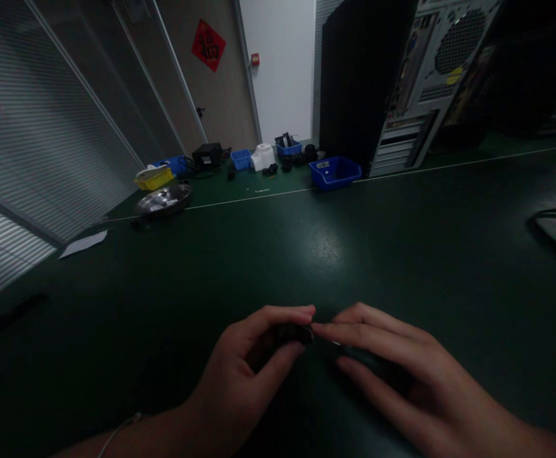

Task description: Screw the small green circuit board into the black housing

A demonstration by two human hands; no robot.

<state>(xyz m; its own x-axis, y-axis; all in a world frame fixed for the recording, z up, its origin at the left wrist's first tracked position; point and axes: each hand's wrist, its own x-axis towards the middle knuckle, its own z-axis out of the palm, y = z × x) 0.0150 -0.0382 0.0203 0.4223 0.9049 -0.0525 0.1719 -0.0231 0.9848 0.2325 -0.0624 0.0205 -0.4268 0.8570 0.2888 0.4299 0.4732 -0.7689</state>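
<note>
Bare left hand (237,362), fingers curled, pinches a small, dark, glossy object (305,334) over the dark green tabletop (221,254). Bare right hand (425,372): fingertip at the object, thumb parted; cannot tell whether it grips anything. Handling appears under way; finished and remaining portions indeterminable.

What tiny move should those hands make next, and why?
Perhaps the right hand should press its leading fingertip gently against the small dark object: the left hand pinches it, and that fingertip is right by the object's end, though contact is too dark to confirm.
</note>
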